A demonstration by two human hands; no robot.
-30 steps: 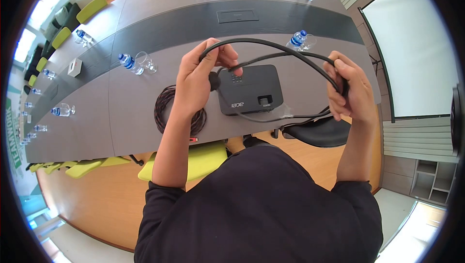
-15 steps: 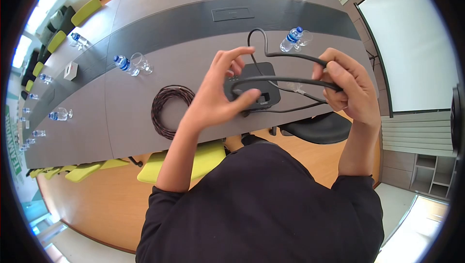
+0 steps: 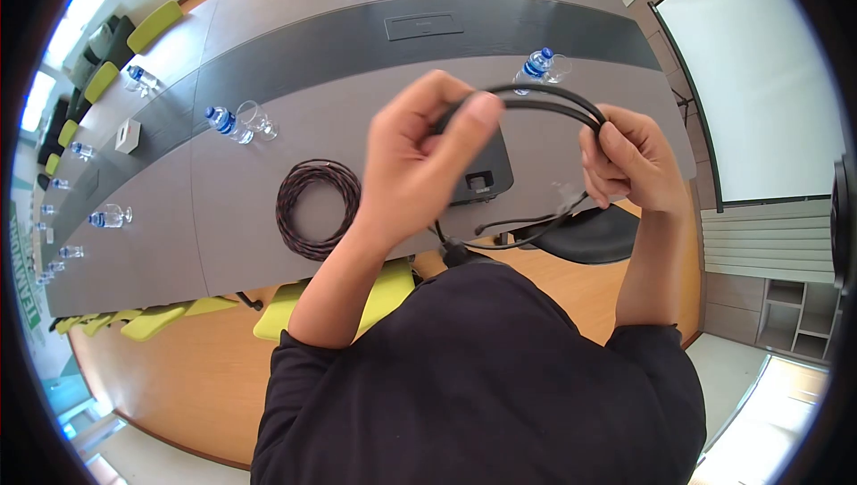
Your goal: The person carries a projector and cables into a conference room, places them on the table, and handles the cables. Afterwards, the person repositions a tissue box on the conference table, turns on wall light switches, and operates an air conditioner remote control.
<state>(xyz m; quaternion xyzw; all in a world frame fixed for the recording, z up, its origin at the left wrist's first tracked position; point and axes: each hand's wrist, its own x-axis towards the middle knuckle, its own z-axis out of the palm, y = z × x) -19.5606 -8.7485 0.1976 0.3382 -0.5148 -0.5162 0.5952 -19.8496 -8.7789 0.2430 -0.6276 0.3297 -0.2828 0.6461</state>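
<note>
A black cable is bent into a loop of at least two strands between my hands. My right hand is closed on the gathered strands at the loop's right side. With thumb and fingers pinched, my left hand grips the cable at the upper left, slightly blurred. More of the cable hangs below, and one thin end shows near the table edge. Behind my left hand lies a black box-shaped device on the table, partly covered. A coil of dark braided cable rests left of my left forearm.
The long grey table curves away to the left. Water bottles and glasses stand along it, with a white tissue box farther left. A black chair seat and a yellow-green chair are at the near edge.
My left hand has gone from spread fingers to a pinch on the cable, moving up and right. The cable has become a tighter loop, and its lower part hangs nearer to me.
</note>
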